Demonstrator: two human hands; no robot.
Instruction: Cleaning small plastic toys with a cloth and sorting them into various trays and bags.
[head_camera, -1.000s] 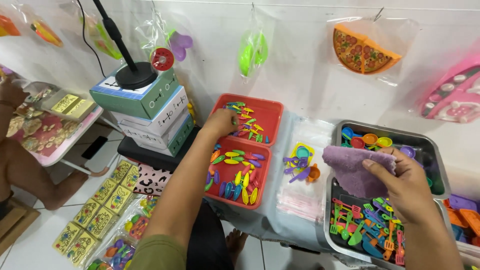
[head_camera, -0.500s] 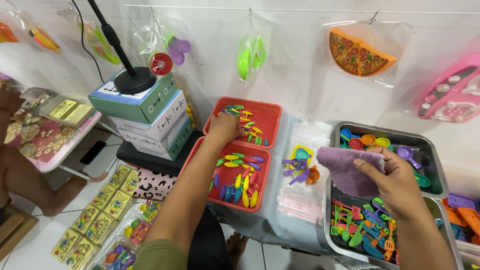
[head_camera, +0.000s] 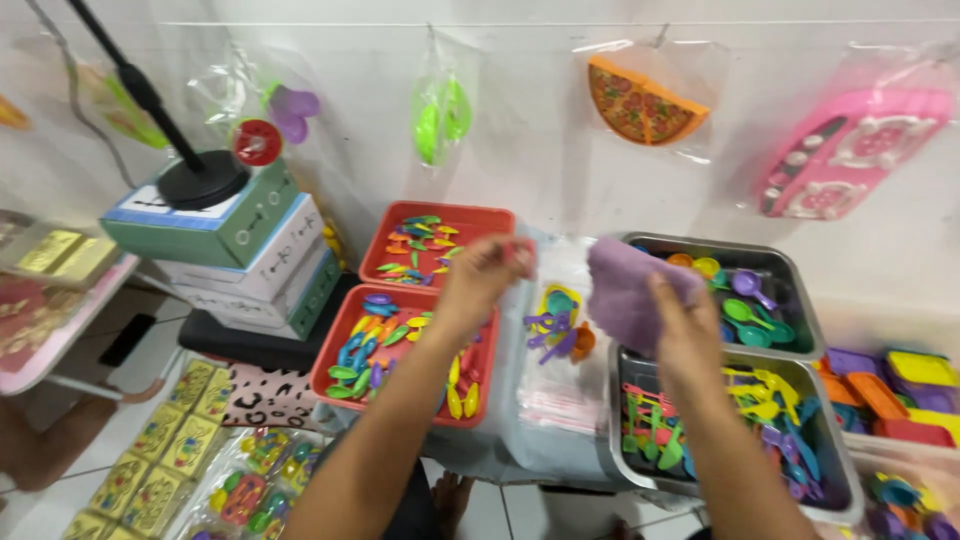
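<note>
Purple cloth (head_camera: 625, 290): gripped in right hand (head_camera: 680, 325), raised over the steel trays (head_camera: 795, 275). Left hand (head_camera: 480, 280): pinched shut on a small pink piece, blurred, above the red trays (head_camera: 345, 340). Small toy pile (head_camera: 558, 322) lies between, on clear bags.

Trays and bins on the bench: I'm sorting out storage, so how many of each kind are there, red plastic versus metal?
Red plastic trays: 2, far and near
Metal bins: 2, far and near
Total: 4
</note>
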